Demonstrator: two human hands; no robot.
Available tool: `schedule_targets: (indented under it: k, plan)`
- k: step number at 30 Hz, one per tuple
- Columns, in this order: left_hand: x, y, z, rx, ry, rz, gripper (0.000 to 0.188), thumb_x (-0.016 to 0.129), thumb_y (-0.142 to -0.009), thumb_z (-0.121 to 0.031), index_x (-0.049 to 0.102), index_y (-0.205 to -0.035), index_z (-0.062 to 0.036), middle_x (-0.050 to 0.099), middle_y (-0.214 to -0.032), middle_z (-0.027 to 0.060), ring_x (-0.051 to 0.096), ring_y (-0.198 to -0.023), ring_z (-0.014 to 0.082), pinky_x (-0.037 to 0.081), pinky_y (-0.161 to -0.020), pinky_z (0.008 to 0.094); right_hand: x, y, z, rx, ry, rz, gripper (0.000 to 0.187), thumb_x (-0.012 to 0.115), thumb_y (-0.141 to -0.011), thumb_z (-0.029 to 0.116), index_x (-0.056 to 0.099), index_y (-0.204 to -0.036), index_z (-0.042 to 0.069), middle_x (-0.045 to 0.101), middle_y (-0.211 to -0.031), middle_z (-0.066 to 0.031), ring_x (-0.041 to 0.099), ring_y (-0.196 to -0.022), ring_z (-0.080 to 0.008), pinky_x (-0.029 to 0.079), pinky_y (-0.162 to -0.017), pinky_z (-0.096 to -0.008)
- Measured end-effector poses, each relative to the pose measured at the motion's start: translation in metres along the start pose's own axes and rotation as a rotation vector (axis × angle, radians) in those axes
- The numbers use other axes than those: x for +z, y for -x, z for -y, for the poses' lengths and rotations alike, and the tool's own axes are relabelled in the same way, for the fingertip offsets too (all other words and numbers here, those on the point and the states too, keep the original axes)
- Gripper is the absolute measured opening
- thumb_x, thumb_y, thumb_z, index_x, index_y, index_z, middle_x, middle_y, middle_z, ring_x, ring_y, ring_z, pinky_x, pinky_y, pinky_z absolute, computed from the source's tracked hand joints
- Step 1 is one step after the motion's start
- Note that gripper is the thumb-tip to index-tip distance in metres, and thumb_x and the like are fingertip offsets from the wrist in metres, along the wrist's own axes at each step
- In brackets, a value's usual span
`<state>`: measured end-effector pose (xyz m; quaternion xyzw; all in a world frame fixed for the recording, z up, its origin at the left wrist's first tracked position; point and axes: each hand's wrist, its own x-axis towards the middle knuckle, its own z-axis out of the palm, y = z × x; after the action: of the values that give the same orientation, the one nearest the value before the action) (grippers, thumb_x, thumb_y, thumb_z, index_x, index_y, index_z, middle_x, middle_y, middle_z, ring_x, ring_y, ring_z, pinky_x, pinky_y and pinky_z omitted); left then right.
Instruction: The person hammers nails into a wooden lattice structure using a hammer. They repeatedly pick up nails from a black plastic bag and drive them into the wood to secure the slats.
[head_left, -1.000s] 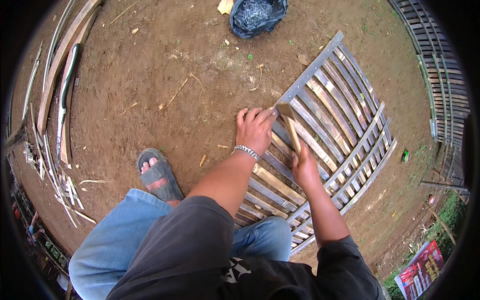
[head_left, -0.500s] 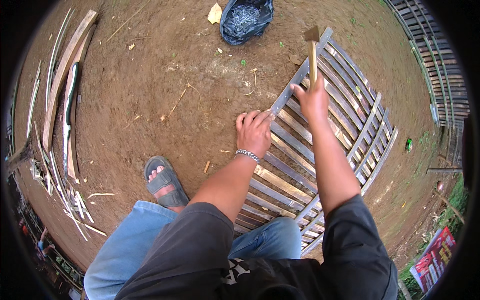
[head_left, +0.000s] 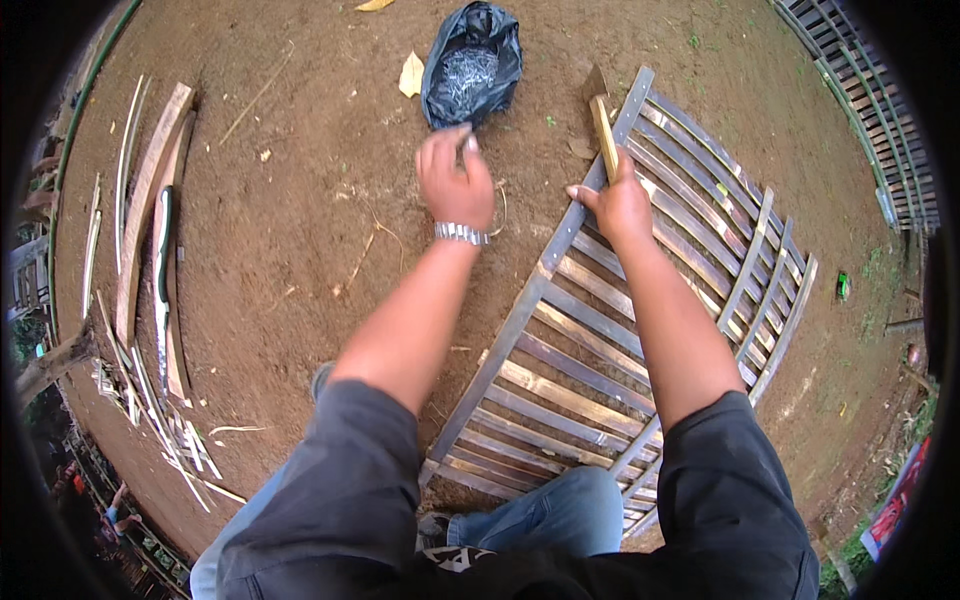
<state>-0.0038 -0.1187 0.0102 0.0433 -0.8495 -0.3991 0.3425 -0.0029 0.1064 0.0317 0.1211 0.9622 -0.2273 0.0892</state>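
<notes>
Your right hand (head_left: 622, 205) wraps the hammer (head_left: 604, 130) low, seemingly leaving its head free, over the slatted panel (head_left: 503, 345) grounded at right; your blurred, half-curled left hand (head_left: 457, 182), contents unclear, hangs by the far black bag (head_left: 503, 48) of nails (head_left: 468, 76), apparently placed within reach.

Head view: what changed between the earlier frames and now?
The left hand let go of the panel and moved up toward the bag. Since the first frame, the right hand took the hammer up along the panel. Panel and bag stayed put, the hammer still gripped.
</notes>
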Motion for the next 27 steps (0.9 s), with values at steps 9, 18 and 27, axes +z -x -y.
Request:
schedule_targets:
  k: [9,18,27]
  plan:
    - [0.067,-0.136,0.064,-0.040,-0.583,0.805,0.024,0.069,-0.090,-0.033,0.078,-0.106,-0.0169,0.074,-0.110,0.0139,0.069,-0.103,0.0369,0.055,-0.091,0.0442,-0.003,-0.002,0.005,0.041,-0.015,0.052,0.107,0.091,-0.070,0.043,0.034,-0.153,0.006,0.071,-0.111,-0.0274,0.068,-0.107,-0.0423,0.054,-0.093,-0.0474]
    - [0.073,-0.126,0.068,0.148,-0.675,0.795,0.029,0.049,-0.097,-0.018,0.068,-0.112,-0.0020,0.068,-0.119,0.0243,0.065,-0.112,0.0408,0.052,-0.098,0.0483,0.002,-0.004,-0.001,0.016,0.004,0.047,0.109,0.089,-0.071,0.050,0.033,-0.154,0.006,0.070,-0.114,-0.0276,0.068,-0.107,-0.0425,0.054,-0.092,-0.0473]
    - [0.056,-0.136,0.053,0.131,-0.334,0.494,0.023,0.059,-0.094,-0.021,0.063,-0.102,0.0002,0.071,-0.099,0.0268,0.067,-0.097,0.0473,0.054,-0.089,0.0496,0.002,-0.002,0.001,0.000,0.020,0.024,0.106,0.089,-0.071,0.048,0.036,-0.152,0.004,0.072,-0.108,-0.0263,0.068,-0.106,-0.0411,0.054,-0.093,-0.0464]
